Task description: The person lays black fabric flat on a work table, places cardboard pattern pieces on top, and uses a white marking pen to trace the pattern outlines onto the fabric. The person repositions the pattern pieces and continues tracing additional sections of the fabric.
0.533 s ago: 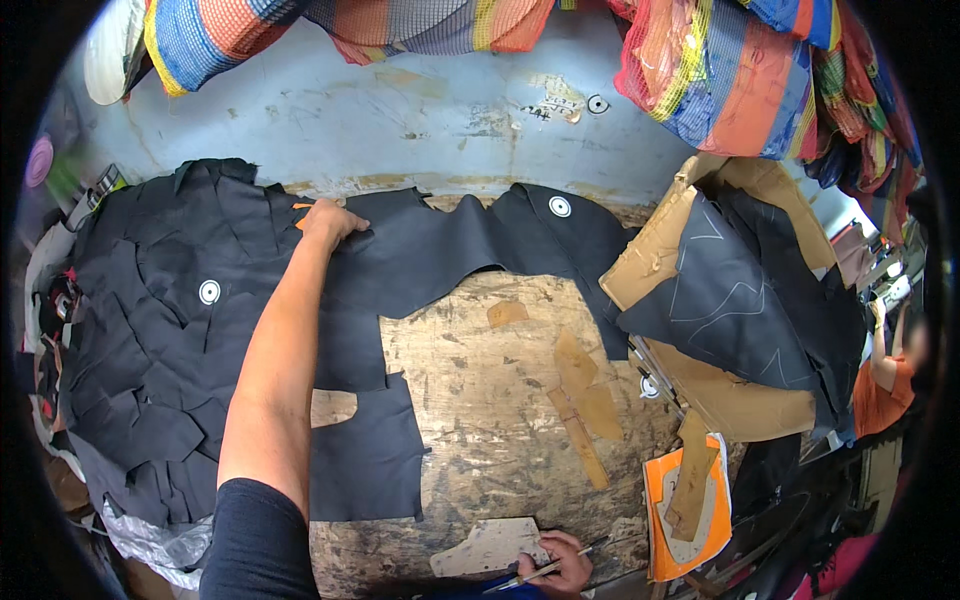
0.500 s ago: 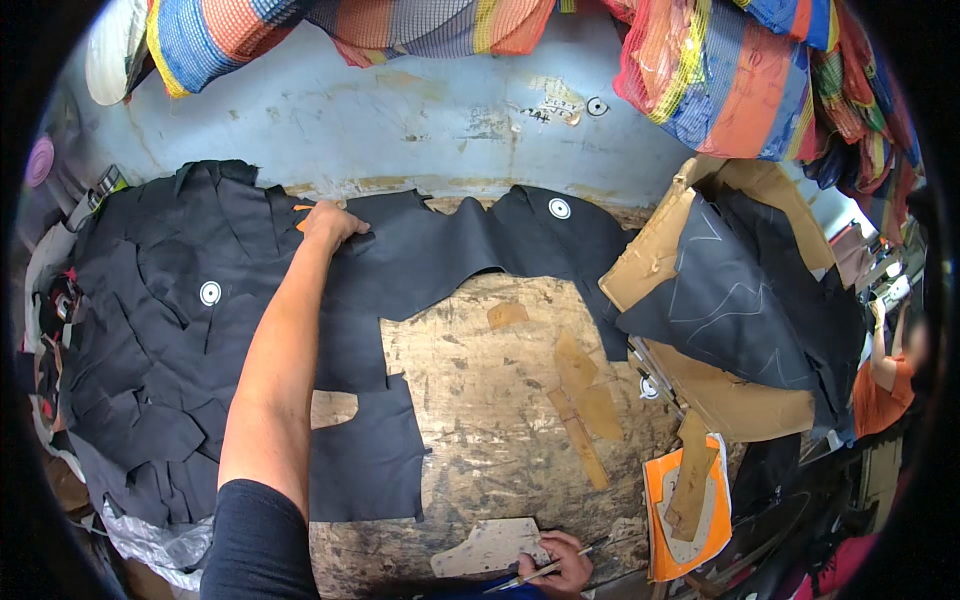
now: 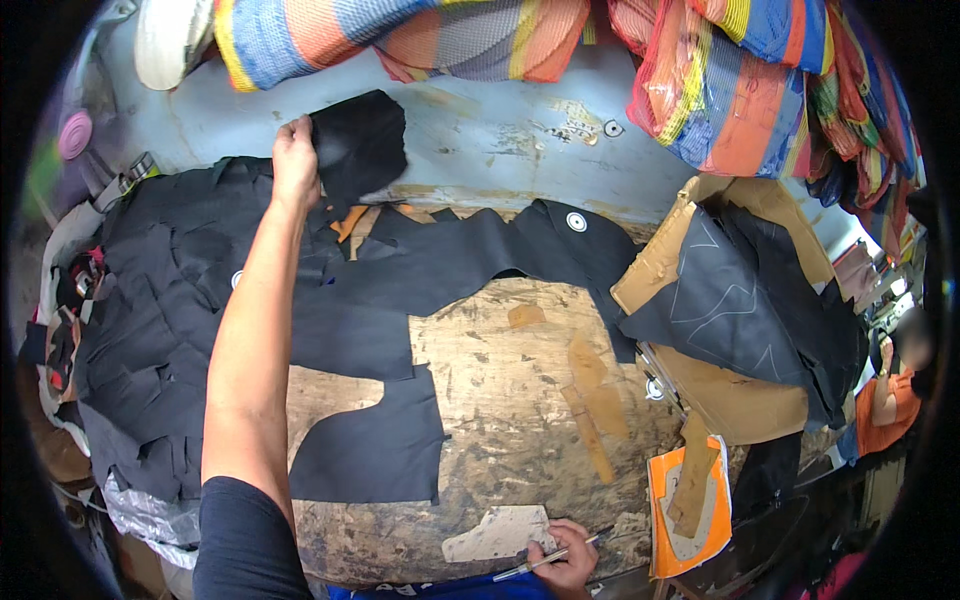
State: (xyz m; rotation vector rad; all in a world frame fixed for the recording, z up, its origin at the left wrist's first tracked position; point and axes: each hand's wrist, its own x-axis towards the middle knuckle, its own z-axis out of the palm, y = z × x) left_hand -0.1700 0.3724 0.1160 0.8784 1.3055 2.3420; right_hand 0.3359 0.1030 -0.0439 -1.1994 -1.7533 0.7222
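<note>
My left hand [image 3: 296, 168] is raised at the far left, its fingers closed on the edge of a black leather piece [image 3: 362, 145] that hangs in front of the pale blue wall. Below it a large, cut-out black leather sheet [image 3: 440, 262] stretches across the board, beside a heap of black leather pieces [image 3: 165, 300]. Close to the near edge, my right hand [image 3: 566, 560] grips a slim silver pen [image 3: 518, 571]. Its fingertips meet the end of a flat, light cardboard pattern [image 3: 492, 533] lying on the wood.
Brown card patterns [image 3: 592, 385] lie on the worn wooden board [image 3: 490, 400]. At right stand a cardboard box [image 3: 655, 250] draped with chalk-marked black leather [image 3: 740, 300], and an orange-bordered booklet [image 3: 660, 500]. Striped mesh bags [image 3: 420, 40] hang above. A person in orange [image 3: 885, 405] is far right.
My left hand has risen from the leather on the board, lifting a black piece with it. The large sheet's lower part has shifted. My right hand stays by the pattern with the pen.
</note>
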